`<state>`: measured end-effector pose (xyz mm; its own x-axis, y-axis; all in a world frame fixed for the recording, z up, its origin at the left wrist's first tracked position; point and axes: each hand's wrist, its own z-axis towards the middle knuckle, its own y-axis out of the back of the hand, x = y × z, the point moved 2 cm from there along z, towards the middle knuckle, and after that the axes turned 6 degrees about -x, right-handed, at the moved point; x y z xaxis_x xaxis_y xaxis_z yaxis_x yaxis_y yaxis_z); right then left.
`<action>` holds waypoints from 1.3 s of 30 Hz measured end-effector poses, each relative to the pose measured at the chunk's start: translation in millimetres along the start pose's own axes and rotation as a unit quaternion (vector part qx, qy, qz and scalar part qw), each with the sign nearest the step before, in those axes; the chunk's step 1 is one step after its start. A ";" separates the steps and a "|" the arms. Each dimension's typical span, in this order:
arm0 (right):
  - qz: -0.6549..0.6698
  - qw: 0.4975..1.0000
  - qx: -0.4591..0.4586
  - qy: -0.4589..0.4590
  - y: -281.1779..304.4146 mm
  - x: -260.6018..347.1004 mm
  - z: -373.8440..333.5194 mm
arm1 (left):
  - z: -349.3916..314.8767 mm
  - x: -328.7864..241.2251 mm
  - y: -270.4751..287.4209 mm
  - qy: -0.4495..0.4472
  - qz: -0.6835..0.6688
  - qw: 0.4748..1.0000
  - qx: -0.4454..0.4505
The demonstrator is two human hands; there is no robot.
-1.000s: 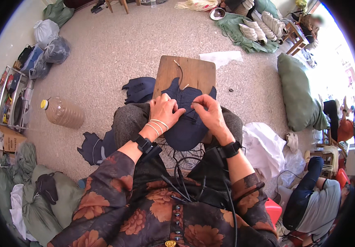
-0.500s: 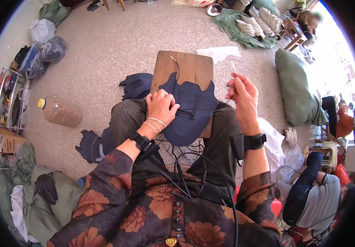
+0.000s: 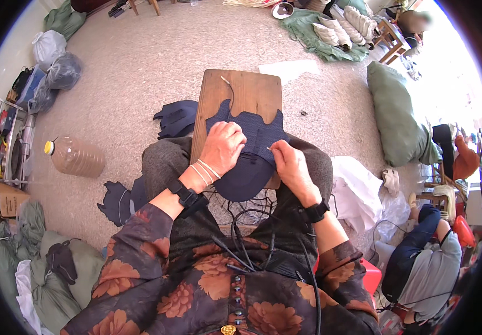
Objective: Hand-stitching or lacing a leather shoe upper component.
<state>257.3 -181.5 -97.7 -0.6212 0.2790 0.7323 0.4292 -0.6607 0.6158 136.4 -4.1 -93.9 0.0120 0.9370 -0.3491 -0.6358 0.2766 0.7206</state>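
A dark blue textured fabric piece [image 3: 240, 187], cut with tabs and a rounded near end, lies over a wooden board [image 3: 255, 85] between my knees. My left hand [image 3: 221, 148] is closed at its left side, thumb and fingers pinched on the fabric near a dark strip across its middle. From the right, my right hand [image 3: 292, 167] pinches a thin, pale-tipped tool whose kind I cannot make out; the tip is at the fabric's right part. A dark cord with a pale tip [image 3: 225, 81] rests on the board's far end.
More dark blue cut pieces [image 3: 175, 118] lie left of the board. A large yellow-capped plastic jug [image 3: 76, 156] is further left. White plastic sheeting [image 3: 355, 190] and a green sack [image 3: 400, 114] are on the right. Another person [image 3: 428, 262] sits at the lower right.
My right hand has come down and left from its raised place, bringing the thin tool to the fabric. My left hand stays at the fabric's left side. The whole view has shifted slightly.
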 end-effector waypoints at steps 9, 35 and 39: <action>-0.060 0.996 0.060 0.018 -8.4 0.0 7.3 | 2.8 6.9 -27.6 0.132 -0.131 0.973 0.137; -0.059 0.996 0.030 0.056 -26.1 4.2 5.2 | -6.0 11.7 -33.4 0.126 -0.161 0.972 0.114; -0.054 0.997 0.002 0.054 -24.0 1.4 3.5 | -5.6 12.3 -34.9 0.124 -0.165 0.973 0.106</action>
<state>248.4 -162.9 -110.4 -0.7304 0.2722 0.6264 0.3587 -0.6276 0.6910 154.4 -3.4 -126.7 -0.0157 0.7170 -0.6969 -0.4547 0.6156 0.6436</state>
